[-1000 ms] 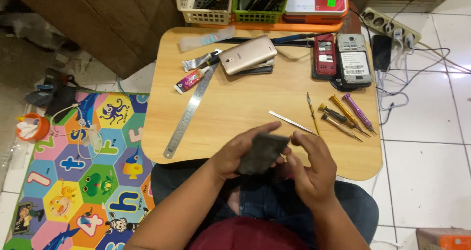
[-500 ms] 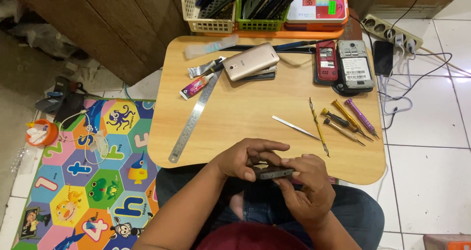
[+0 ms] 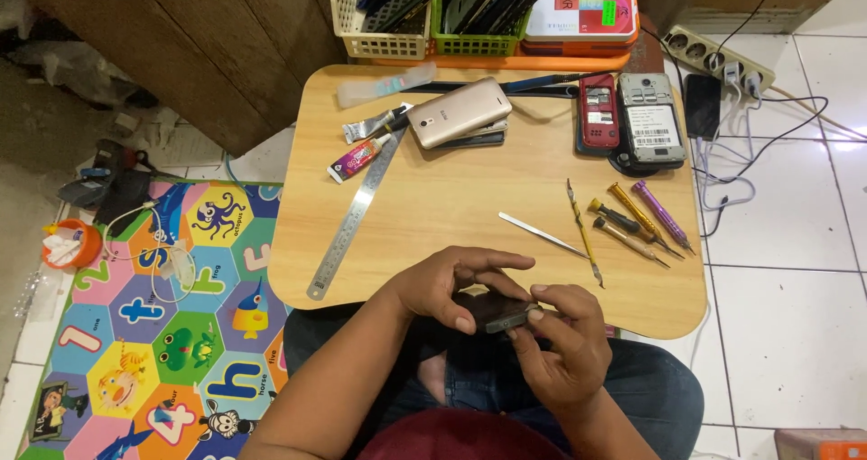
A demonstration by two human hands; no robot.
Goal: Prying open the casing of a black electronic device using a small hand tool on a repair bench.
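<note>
Head view: left hand point(image 3: 452, 288) and right hand point(image 3: 564, 347) both grip a dark phone point(image 3: 501, 314) at the worktop point(image 3: 433, 216) near edge. Worktop centre lies bare; screwdrivers point(image 3: 637, 216) sit toward the right edge.

**Wood, metal and plastic**

The low table point(image 3: 452, 207) is pale, smooth wood. On it, a steel ruler point(image 3: 352, 216) gleams, a gold phone point(image 3: 458, 111) shows satin metal, and beside the table lies a glossy, colourful foam mat point(image 3: 153, 334).
</note>
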